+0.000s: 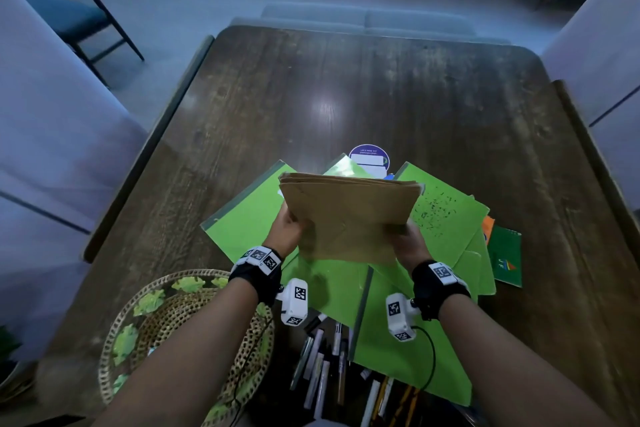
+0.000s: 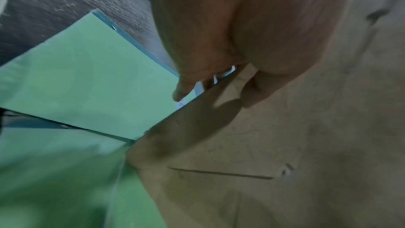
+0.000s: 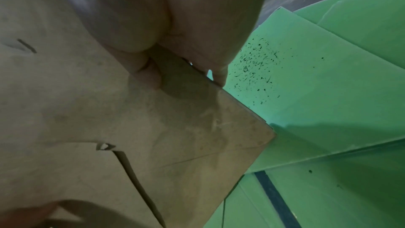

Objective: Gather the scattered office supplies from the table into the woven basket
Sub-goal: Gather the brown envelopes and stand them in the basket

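A stack of brown envelopes is held above the green folders, gripped at its left edge by the left hand and at its right edge by the right hand, fingers closed on it. The folders are spread on the surface, the basket beside them at the near left, the pens at their near edge.

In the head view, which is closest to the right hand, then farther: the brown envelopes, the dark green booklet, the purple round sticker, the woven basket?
From the right hand:
1. Brown envelopes, held in it.
2. Dark green booklet, on its right.
3. Purple round sticker, ahead, past the envelopes.
4. Woven basket, far left, near the table edge.
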Demonstrator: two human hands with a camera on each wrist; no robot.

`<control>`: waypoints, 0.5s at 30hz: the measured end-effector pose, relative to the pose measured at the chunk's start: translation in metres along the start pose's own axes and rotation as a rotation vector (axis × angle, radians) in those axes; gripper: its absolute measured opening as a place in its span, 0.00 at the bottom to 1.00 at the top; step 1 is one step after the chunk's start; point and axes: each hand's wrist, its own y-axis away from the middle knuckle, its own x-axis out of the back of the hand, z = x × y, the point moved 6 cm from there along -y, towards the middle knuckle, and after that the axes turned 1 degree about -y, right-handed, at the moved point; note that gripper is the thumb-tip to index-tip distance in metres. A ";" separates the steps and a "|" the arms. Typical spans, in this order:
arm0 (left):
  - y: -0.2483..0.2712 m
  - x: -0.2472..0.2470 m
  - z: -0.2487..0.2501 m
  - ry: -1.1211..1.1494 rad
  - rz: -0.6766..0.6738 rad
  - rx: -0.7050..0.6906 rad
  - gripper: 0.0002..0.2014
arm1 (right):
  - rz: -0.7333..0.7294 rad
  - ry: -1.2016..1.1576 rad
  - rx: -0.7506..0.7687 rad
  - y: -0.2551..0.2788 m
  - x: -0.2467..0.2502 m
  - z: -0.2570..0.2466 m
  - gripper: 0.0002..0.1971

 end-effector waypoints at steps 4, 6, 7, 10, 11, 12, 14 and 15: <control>-0.003 -0.003 -0.021 -0.190 -0.070 0.026 0.22 | -0.031 0.052 0.001 0.000 0.000 0.000 0.11; -0.004 -0.003 -0.023 -0.238 -0.076 0.031 0.20 | -0.042 0.078 -0.009 -0.001 0.002 -0.002 0.14; -0.004 -0.004 -0.022 -0.241 -0.078 0.020 0.20 | -0.048 0.071 -0.012 0.001 0.003 -0.005 0.15; 0.002 -0.007 -0.008 -0.221 -0.084 0.001 0.18 | -0.078 0.043 -0.021 0.003 0.008 -0.008 0.17; 0.004 -0.009 -0.008 -0.216 -0.095 0.012 0.17 | -0.093 0.049 -0.024 0.005 0.010 -0.010 0.17; 0.008 -0.012 -0.007 -0.221 -0.107 0.027 0.16 | -0.111 0.060 -0.026 0.007 0.013 -0.009 0.17; 0.012 -0.015 -0.008 -0.236 -0.118 0.043 0.17 | -0.145 0.099 -0.029 0.011 0.017 -0.008 0.17; 0.014 -0.016 -0.010 -0.239 -0.110 0.044 0.17 | -0.152 0.122 -0.022 0.012 0.020 -0.007 0.17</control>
